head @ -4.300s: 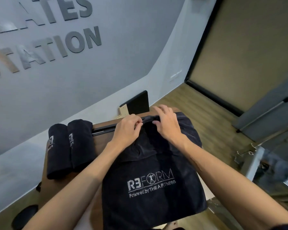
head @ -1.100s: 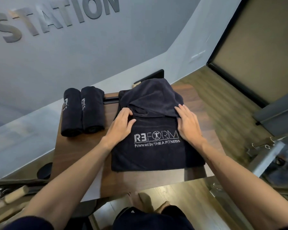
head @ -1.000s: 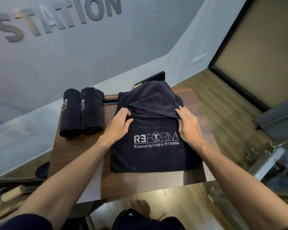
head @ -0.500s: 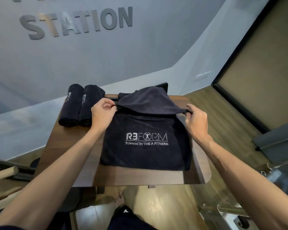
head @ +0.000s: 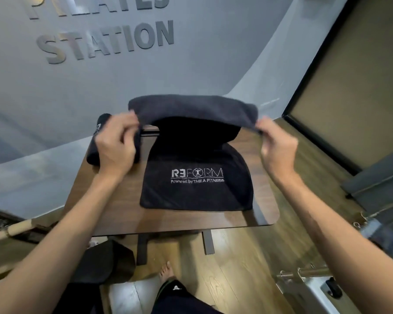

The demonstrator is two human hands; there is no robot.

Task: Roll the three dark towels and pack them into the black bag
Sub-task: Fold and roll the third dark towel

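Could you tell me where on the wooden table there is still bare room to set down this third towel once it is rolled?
Bare wood shows on the table along its near edge, in front of the logo towel, and at the near left corner below the rolled towels. A narrower strip runs right of the towel. The far half is crowded: left hand and right hand hold the towel's lifted end.

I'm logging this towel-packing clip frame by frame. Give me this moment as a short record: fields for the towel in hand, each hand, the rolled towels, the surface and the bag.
towel in hand: dark towel, far end lifted off the table, near end with the white REFORM logo lying flat
left hand: pinches the lifted edge's left corner
right hand: pinches its right corner
rolled towels: at the table's far left, mostly hidden behind the left hand; count unclear
surface: wooden table
black bag: cannot be identified in this view
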